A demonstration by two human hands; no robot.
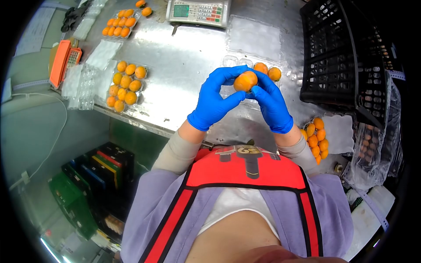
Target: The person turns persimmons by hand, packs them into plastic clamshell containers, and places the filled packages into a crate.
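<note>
Both of my hands wear blue gloves and meet around one orange fruit (245, 81) above the metal table. My left hand (215, 94) has its fingertips on the fruit's left and upper side. Fingers of my right hand (271, 98) press on its right side. Just behind my hands lies a clear plastic tray (230, 61), partly hidden by them, with two orange fruits (267, 71) in its right part. The tray's open lid (254, 37) lies flat beyond it.
Filled fruit trays stand at the left (125, 83), far left (119, 24) and right (316, 138). A scale (198, 12) sits at the back, a black crate (326, 52) at the right. An orange calculator (61, 61) and stacked trays (81, 90) lie near the left edge.
</note>
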